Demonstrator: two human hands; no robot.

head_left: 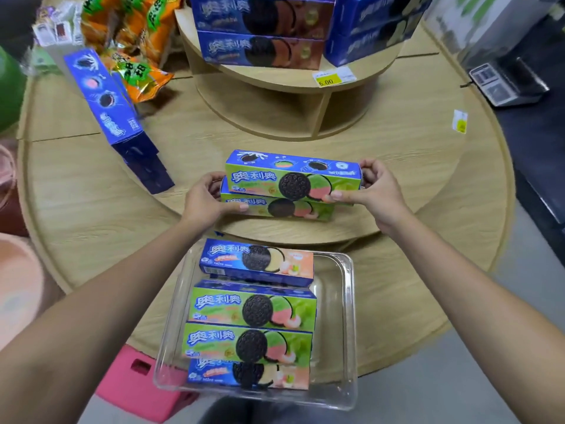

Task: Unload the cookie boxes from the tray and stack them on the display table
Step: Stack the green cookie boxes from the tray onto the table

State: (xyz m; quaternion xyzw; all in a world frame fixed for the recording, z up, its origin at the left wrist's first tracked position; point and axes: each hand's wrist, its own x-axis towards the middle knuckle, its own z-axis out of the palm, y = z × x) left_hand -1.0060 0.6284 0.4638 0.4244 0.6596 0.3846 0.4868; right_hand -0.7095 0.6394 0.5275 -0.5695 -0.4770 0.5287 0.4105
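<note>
A green-and-blue cookie box (263, 180) is held at both ends, my left hand (208, 200) on its left end and my right hand (370, 186) on its right end. It rests on top of a second green box (305, 211) that lies on the middle tier of the round wooden display table (382, 142). Below, a clear plastic tray (345, 316) holds several more boxes: a blue-and-peach one (256, 261) at the far end, two green ones (253, 307) in the middle, and another blue-and-peach one (247, 376) nearest me.
Blue cookie boxes (110, 99) lean in a stack at the left of the table, beside orange snack bags (137, 41). More blue boxes (263, 29) fill the top tier, with a yellow price tag (328, 79). A pink stool (134, 384) stands below the tray. A scale (501, 84) sits at right.
</note>
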